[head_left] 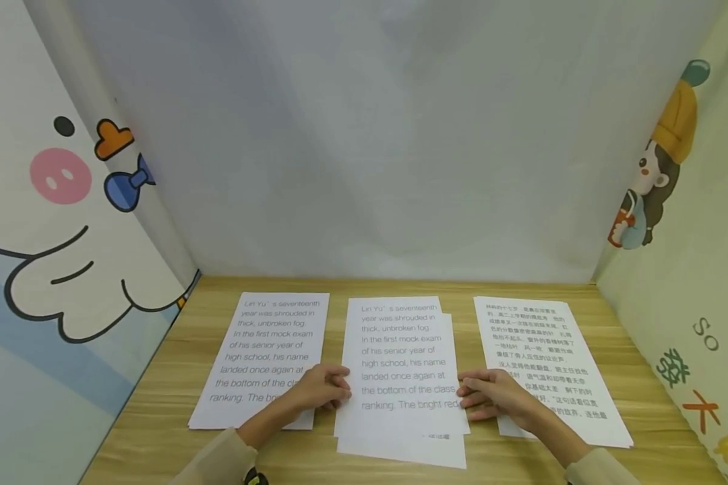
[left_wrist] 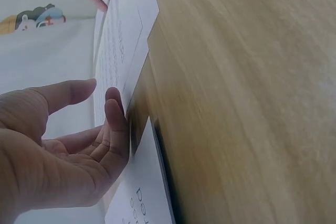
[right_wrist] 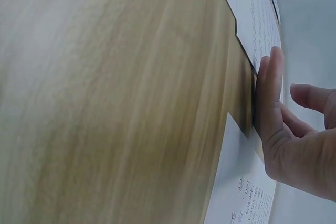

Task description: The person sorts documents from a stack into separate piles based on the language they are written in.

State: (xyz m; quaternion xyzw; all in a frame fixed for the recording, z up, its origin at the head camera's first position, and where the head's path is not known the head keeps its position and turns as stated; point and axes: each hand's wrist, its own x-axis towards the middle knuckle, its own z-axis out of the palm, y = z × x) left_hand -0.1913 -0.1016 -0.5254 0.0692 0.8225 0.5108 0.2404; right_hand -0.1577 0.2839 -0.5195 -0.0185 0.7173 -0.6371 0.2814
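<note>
In the head view a loose pile of printed sheets (head_left: pixel 400 350) lies in the middle, its lower sheets sticking out unevenly at the right and the front. My left hand (head_left: pixel 320 387) is at the pile's left edge. In the left wrist view its fingertips (left_wrist: pixel 116 114) are right at the paper edge, thumb raised apart. Across the pile, my right hand (head_left: pixel 497 396) has its fingers at the right edge. Extended fingers (right_wrist: pixel 270 85) meet that edge in the right wrist view, and the thumb stays away from the paper.
A stack of sheets with English text (head_left: pixel 267 350) lies at the left, partly under the left hand in the head view. Another stack, with Chinese text (head_left: pixel 534 357), lies at the right behind the right hand. The wooden table (head_left: pixel 158 397) meets a pale wall (head_left: pixel 364 168) at the back.
</note>
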